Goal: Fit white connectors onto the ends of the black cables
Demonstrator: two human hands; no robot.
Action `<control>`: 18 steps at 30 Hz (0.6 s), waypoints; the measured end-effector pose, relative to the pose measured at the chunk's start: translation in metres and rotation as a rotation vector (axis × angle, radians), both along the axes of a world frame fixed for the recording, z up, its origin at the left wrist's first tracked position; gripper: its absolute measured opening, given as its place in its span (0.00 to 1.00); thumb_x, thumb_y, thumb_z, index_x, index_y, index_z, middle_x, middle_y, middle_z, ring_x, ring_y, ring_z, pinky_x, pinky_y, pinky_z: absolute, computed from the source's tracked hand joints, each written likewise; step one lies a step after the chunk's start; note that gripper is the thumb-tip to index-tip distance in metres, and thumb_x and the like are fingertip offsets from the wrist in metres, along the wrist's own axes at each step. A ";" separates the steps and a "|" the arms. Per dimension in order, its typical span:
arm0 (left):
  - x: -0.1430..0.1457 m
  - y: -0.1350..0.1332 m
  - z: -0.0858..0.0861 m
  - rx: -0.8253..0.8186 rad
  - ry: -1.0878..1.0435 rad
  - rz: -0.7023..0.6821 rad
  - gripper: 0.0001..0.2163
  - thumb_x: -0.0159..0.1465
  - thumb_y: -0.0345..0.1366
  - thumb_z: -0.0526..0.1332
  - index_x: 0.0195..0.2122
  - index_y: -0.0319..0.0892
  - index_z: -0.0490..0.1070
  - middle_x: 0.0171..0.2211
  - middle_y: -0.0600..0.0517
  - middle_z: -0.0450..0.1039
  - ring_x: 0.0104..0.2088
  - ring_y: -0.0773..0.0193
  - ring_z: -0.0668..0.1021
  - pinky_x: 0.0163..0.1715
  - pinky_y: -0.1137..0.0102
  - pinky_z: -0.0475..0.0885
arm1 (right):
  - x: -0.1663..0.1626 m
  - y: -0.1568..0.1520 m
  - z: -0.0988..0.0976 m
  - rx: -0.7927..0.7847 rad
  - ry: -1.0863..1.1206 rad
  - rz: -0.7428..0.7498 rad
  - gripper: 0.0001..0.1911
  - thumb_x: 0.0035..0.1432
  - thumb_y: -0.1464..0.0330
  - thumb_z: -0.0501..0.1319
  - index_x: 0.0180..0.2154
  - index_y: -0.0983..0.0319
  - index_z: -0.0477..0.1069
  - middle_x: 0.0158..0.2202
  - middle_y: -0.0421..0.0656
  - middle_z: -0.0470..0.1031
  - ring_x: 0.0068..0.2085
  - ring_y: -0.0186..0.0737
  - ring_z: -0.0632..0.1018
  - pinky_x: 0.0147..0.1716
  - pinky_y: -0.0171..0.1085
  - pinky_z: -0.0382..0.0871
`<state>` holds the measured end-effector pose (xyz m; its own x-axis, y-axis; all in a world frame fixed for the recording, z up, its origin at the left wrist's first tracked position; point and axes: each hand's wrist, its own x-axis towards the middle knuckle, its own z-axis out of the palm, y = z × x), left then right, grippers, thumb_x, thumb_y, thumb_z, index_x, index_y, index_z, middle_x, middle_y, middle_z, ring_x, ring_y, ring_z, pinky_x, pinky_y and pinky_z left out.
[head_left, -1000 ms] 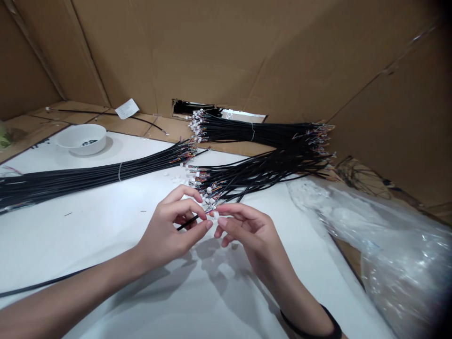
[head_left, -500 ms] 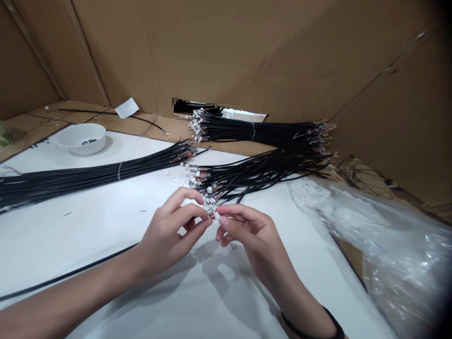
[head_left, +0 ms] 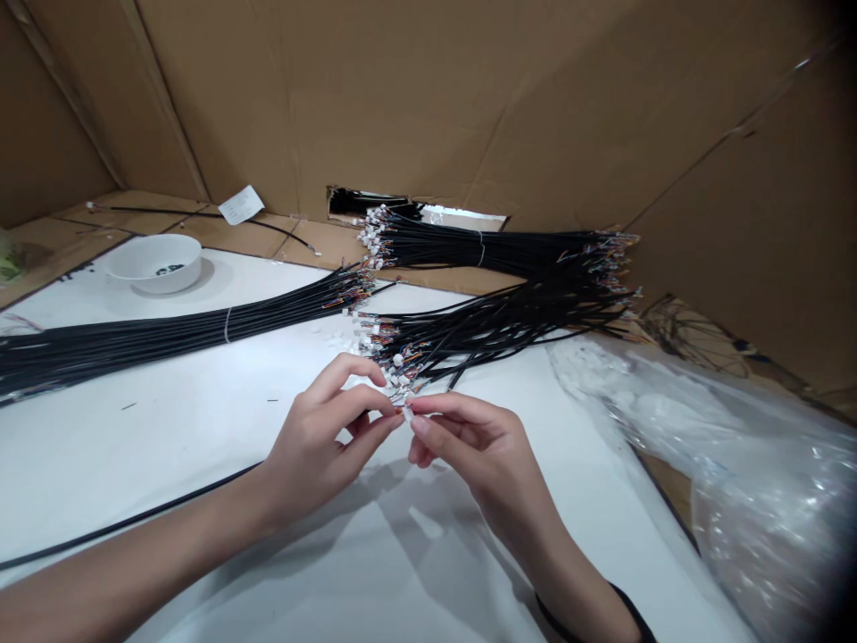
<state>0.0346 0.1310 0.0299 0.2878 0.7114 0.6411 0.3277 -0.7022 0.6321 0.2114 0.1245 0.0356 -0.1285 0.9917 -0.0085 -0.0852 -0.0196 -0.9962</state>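
Note:
My left hand (head_left: 321, 442) pinches the end of a thin black cable (head_left: 127, 522) that trails left across the white table (head_left: 167, 429). My right hand (head_left: 469, 442) pinches a small white connector (head_left: 407, 413) right at that cable's tip. The fingertips of both hands meet above the table. Just behind them lies a loose pile of black cables (head_left: 482, 330) with coloured wire ends and white connectors.
A tied bundle of black cables (head_left: 167, 332) lies at the left, another bundle (head_left: 482, 250) at the back. A white bowl (head_left: 155, 263) stands far left. A clear plastic bag (head_left: 723, 464) fills the right. Cardboard walls (head_left: 428, 98) enclose the table.
The cable's trailing part has swung up along my left forearm. Both hands stay pinched together, with the right hand's fingers drawn slightly closer to the left.

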 end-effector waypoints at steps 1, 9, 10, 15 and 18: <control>0.000 0.000 0.000 -0.002 0.002 -0.001 0.04 0.63 0.23 0.62 0.34 0.38 0.70 0.41 0.49 0.66 0.26 0.76 0.71 0.24 0.79 0.71 | 0.000 0.000 0.001 0.003 -0.004 -0.003 0.07 0.48 0.66 0.71 0.32 0.61 0.81 0.20 0.39 0.75 0.20 0.34 0.75 0.21 0.34 0.74; 0.000 -0.002 0.000 -0.025 -0.015 -0.004 0.05 0.61 0.22 0.61 0.35 0.38 0.71 0.42 0.49 0.66 0.26 0.76 0.71 0.24 0.79 0.71 | -0.001 -0.001 0.002 0.014 -0.016 -0.013 0.08 0.48 0.65 0.71 0.32 0.61 0.81 0.19 0.39 0.74 0.20 0.34 0.75 0.21 0.34 0.73; 0.000 -0.002 0.000 -0.024 -0.008 -0.003 0.05 0.62 0.22 0.61 0.35 0.38 0.71 0.41 0.49 0.66 0.27 0.75 0.71 0.24 0.78 0.71 | -0.001 -0.001 0.002 0.017 -0.017 -0.018 0.08 0.48 0.65 0.71 0.33 0.61 0.81 0.19 0.39 0.74 0.20 0.34 0.74 0.21 0.34 0.73; -0.001 0.000 -0.001 -0.010 0.018 -0.018 0.05 0.64 0.23 0.59 0.36 0.39 0.70 0.40 0.48 0.66 0.31 0.70 0.73 0.25 0.77 0.70 | -0.002 -0.002 0.005 -0.011 -0.042 -0.032 0.08 0.47 0.66 0.71 0.32 0.61 0.81 0.19 0.39 0.74 0.20 0.35 0.75 0.22 0.35 0.74; -0.001 0.000 -0.001 -0.023 0.022 -0.024 0.05 0.65 0.23 0.58 0.36 0.40 0.69 0.40 0.48 0.66 0.31 0.70 0.73 0.25 0.76 0.70 | -0.003 -0.002 0.007 0.007 -0.033 -0.046 0.06 0.46 0.67 0.72 0.30 0.61 0.81 0.20 0.39 0.75 0.20 0.35 0.76 0.21 0.34 0.74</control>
